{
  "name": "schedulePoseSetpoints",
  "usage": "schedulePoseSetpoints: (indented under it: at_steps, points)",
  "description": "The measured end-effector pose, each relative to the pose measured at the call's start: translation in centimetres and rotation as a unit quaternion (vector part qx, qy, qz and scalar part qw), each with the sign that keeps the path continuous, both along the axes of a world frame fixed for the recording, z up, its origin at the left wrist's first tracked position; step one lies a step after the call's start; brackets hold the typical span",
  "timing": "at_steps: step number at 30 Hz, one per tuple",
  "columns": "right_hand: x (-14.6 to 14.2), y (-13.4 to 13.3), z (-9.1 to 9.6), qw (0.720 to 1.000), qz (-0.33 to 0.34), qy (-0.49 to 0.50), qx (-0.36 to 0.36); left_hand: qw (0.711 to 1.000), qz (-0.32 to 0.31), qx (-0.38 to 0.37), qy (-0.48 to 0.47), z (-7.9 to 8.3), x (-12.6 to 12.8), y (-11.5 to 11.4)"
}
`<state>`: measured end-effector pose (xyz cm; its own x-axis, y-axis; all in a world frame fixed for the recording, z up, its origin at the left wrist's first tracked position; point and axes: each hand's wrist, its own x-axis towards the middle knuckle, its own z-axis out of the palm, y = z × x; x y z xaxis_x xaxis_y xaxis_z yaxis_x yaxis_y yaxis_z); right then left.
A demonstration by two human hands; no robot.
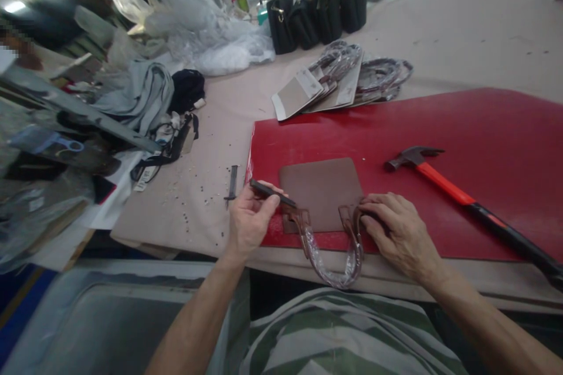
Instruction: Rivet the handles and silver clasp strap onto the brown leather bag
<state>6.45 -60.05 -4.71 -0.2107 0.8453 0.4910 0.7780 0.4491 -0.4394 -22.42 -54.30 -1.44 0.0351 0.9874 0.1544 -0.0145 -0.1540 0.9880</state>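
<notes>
Head view, lower centre: left hand (250,224) pinches a rod (264,188); right hand (399,235), grip unclear, touches the handle (338,279), seemingly steadying it.

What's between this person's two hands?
The head view shows a brown piece and the ends of a wrapped handle between left hand and right hand, over a red board; a dark rod held in the left hand points in too.
</notes>
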Motion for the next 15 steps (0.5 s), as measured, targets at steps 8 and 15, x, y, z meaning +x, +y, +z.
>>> schedulePoseSetpoints:
  at_steps: [8, 15]
  points:
    - [0.1, -0.1, -0.2, 1.000, -0.006, 0.010, -0.014, 0.985, -0.058, 0.108, 0.119, -3.2, 2.4, -3.1]
    - [0.2, -0.1, -0.4, 1.000, 0.001, 0.004, -0.013, 0.972, -0.042, 0.176, 0.151, -3.6, 2.7, -3.2]
